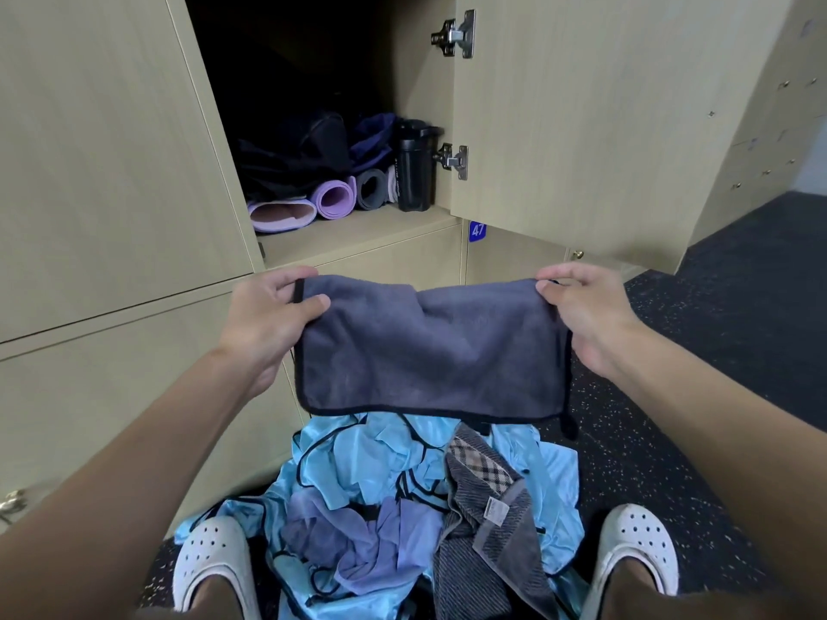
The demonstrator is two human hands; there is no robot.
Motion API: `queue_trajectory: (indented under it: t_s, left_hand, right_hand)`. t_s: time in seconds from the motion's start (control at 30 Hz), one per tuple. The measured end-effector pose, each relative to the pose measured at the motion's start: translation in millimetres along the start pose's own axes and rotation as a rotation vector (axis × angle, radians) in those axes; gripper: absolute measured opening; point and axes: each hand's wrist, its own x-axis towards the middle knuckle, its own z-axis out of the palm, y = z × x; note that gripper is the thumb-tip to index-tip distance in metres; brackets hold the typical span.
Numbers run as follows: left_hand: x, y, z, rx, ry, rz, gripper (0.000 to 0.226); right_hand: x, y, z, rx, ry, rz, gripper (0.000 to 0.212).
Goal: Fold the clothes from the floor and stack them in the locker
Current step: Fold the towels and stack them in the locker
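A grey towel with black trim [429,351] hangs spread in the air in front of me. My left hand [268,319] pinches its top left corner and my right hand [581,315] pinches its top right corner. Below it, between my feet, lies a pile of clothes [385,507] on the floor: light blue fabric with black piping, a purple garment and a grey striped towel with a checked band [488,498]. The open locker [358,234] is straight ahead, above the towel.
Inside the locker sit rolled purple and grey items [333,196], dark bags [295,154] and a black bottle [414,165]. Its door [581,127] stands open to the right. Closed locker doors fill the left. The floor [716,351] is dark and speckled. White clogs [210,570] are on my feet.
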Motion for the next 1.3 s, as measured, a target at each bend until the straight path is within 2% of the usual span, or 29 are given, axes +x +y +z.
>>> queue_trajectory:
  t_s: [0.1, 0.2, 0.27, 0.37, 0.43, 0.6, 0.67, 0.77, 0.87, 0.93, 1.03, 1.2, 1.3]
  left_hand:
    - [2.2, -1.9, -8.2, 0.068, 0.022, 0.044, 0.028]
    - [5.0, -4.5, -10.7, 0.085, 0.045, 0.093, 0.02]
    - [7.2, -5.1, -11.5, 0.08, 0.041, 0.099, 0.021]
    - [11.0, -6.2, -14.1, 0.098, 0.039, 0.113, 0.034]
    - [12.0, -7.0, -16.4, 0.12, 0.061, 0.134, 0.035]
    - [14.9, -8.6, -20.8, 0.212, 0.088, 0.18, 0.02]
    - [16.2, -9.9, -23.0, 0.261, 0.088, 0.2, 0.01]
    - [16.3, -13.7, -21.1, 0.317, 0.085, 0.259, 0.019]
    - [7.9, -15.8, -6.0, 0.341, 0.008, 0.277, 0.011]
    - [0.9, -19.4, 8.5, 0.363, -0.087, 0.261, 0.007]
    - [-5.9, -28.5, 30.9, 0.385, -0.247, 0.245, 0.017]
    - [-18.9, -42.7, 63.2, 0.441, -0.515, 0.253, 0.041]
    - [-24.1, -46.5, 71.5, 0.434, -0.563, 0.213, 0.054]
  right_hand:
    - [4.2, -2.3, -8.0, 0.075, -0.052, 0.05, 0.015]
    - [2.4, -4.7, -12.7, 0.142, -0.2, 0.068, 0.04]
    - [1.8, -2.6, -12.6, 0.01, -0.254, 0.046, 0.049]
    - [6.1, 3.0, -10.7, -0.262, -0.215, -0.089, 0.048]
    - [9.8, 6.0, -12.0, -0.322, -0.19, -0.136, 0.045]
    - [14.0, 11.9, -22.5, -0.387, -0.162, -0.219, 0.011]
    - [16.2, 15.9, -28.4, -0.412, -0.118, -0.242, 0.014]
    - [18.6, 20.6, -37.5, -0.47, -0.07, -0.229, 0.017]
    - [14.6, 18.7, -41.2, -0.542, -0.123, -0.246, 0.019]
    - [7.9, 15.3, -36.2, -0.694, -0.24, -0.314, 0.018]
    - [-1.3, 15.2, -20.7, -0.892, -0.409, -0.396, 0.012]
    - [-13.8, 6.1, -0.9, -0.72, -0.446, -0.447, 0.01]
    - [-19.5, -0.1, 5.8, -0.609, -0.404, -0.488, 0.012]
